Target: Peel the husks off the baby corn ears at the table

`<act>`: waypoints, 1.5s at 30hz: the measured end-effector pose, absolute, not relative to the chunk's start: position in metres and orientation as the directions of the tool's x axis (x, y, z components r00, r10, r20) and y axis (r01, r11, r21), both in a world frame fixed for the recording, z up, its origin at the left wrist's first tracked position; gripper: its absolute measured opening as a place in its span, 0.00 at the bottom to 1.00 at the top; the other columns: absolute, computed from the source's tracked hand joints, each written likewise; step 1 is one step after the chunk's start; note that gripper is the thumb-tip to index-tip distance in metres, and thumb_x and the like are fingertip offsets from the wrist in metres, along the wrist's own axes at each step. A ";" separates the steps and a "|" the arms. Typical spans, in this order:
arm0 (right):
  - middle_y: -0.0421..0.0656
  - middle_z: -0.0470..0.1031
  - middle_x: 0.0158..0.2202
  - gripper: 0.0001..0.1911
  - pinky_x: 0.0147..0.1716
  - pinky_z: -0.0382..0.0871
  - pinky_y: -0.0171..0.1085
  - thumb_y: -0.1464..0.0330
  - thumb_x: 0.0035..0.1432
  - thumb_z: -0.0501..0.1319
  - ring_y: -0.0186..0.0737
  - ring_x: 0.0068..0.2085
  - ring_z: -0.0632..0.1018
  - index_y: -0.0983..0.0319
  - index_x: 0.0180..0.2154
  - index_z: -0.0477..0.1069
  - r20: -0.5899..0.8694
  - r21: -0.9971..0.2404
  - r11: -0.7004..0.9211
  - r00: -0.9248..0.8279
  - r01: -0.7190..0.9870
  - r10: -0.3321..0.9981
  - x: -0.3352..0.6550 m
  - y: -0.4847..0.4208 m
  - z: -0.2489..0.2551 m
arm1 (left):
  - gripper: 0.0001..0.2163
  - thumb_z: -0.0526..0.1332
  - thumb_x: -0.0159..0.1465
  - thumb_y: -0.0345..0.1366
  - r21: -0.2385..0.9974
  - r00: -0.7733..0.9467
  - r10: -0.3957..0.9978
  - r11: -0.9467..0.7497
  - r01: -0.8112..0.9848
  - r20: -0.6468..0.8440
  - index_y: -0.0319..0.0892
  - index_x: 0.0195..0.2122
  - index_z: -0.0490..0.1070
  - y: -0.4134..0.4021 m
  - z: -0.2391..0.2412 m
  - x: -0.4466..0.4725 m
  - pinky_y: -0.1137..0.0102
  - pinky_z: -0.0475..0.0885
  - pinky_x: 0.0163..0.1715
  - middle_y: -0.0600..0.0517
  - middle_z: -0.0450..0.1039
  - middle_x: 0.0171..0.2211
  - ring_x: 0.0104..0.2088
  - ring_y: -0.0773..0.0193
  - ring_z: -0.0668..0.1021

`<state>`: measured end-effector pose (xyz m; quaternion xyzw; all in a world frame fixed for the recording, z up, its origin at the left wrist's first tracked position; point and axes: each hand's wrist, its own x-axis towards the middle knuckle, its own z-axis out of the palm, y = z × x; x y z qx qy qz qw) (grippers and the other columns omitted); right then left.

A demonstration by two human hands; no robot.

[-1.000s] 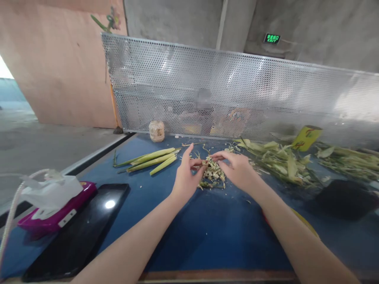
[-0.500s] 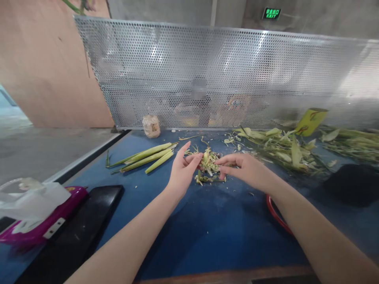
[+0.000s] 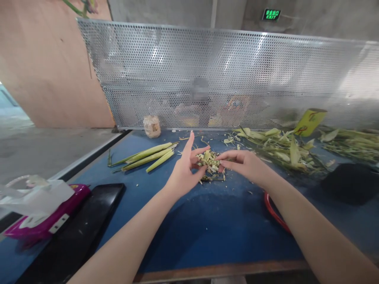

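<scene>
My left hand [image 3: 184,169] curves around a clump of pale yellow-green plant scraps [image 3: 209,158], with the thumb below and the fingers above. Its index finger points up, away from the clump. From the other side, my right hand [image 3: 241,163] pinches at the same clump, thumb against fingertips. What exactly lies between those fingertips is too small to make out. More crumbled bits lie on the blue table [image 3: 189,225] beneath both hands. Left of them rest several long pale-green leafy spears [image 3: 148,157].
A leafy heap [image 3: 284,150] with a yellow-green card [image 3: 310,122] stands to the right. Near my right forearm are a red rim [image 3: 274,213] and a dark bundle [image 3: 352,183]. At left lie a black tray [image 3: 79,228] and a magenta box [image 3: 50,221]. Perforated metal [image 3: 189,71] closes the back.
My left hand has opened somewhat, its index finger lifting and its thumb dropping lower on the clump. My right hand stays almost in place at the scraps.
</scene>
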<state>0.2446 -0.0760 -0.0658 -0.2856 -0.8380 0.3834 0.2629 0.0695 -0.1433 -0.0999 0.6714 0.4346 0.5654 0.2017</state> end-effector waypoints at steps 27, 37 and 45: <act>0.41 0.76 0.29 0.10 0.33 0.67 0.37 0.62 0.45 0.61 0.37 0.31 0.75 0.61 0.30 0.74 0.325 -0.850 0.473 -0.477 0.232 0.817 0.235 -0.080 -0.074 | 0.41 0.62 0.52 0.32 0.709 0.009 0.794 -0.547 0.444 0.607 0.52 0.60 0.34 -0.148 -0.097 0.077 0.67 0.71 0.25 0.45 0.67 0.49 0.35 0.59 0.75; 0.42 0.77 0.35 0.12 0.42 0.66 0.41 0.67 0.45 0.61 0.39 0.38 0.76 0.61 0.35 0.72 0.204 -0.943 0.313 -0.548 0.113 0.811 0.231 -0.082 -0.079 | 0.33 0.55 0.59 0.34 0.862 -0.201 0.839 -0.483 0.153 0.506 0.46 0.60 0.35 -0.142 -0.098 0.078 0.73 0.70 0.23 0.46 0.70 0.44 0.26 0.71 0.72; 0.44 0.76 0.37 0.11 0.44 0.65 0.40 0.66 0.44 0.62 0.38 0.41 0.75 0.62 0.34 0.70 0.172 -0.982 0.188 -0.528 -0.024 0.832 0.229 -0.077 -0.085 | 0.41 0.65 0.46 0.30 0.902 -0.213 0.884 -0.431 -0.029 0.415 0.44 0.59 0.42 -0.137 -0.101 0.082 0.74 0.70 0.24 0.50 0.69 0.34 0.32 0.66 0.74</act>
